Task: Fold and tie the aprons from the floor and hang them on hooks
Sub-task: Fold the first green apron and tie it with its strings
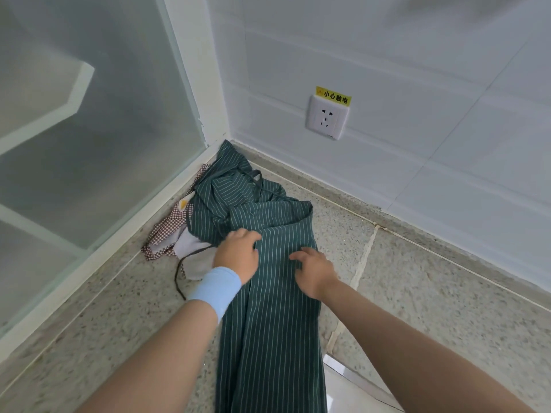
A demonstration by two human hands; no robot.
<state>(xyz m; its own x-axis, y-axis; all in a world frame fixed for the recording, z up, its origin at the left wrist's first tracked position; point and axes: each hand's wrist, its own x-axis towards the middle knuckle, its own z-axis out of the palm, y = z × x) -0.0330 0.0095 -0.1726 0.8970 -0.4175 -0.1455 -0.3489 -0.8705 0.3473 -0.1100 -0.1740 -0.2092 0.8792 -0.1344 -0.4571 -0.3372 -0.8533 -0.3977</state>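
Note:
A dark green apron with thin white stripes (268,323) lies stretched out on the speckled stone floor, its top end crumpled in the corner with a dark strap looped over it. My left hand (238,251), a light blue band on its wrist, presses flat on the apron's left part. My right hand (316,271) rests on the cloth beside it, fingers spread. Under the green apron's left edge lies a second apron (167,234), red-and-white checked with a white lining and a dark cord trailing toward me.
A frosted glass partition (89,144) with a white frame runs along the left. A white tiled wall at the back holds a power socket (327,119) with a yellow warning label. A seam crosses the floor (417,308) to the right.

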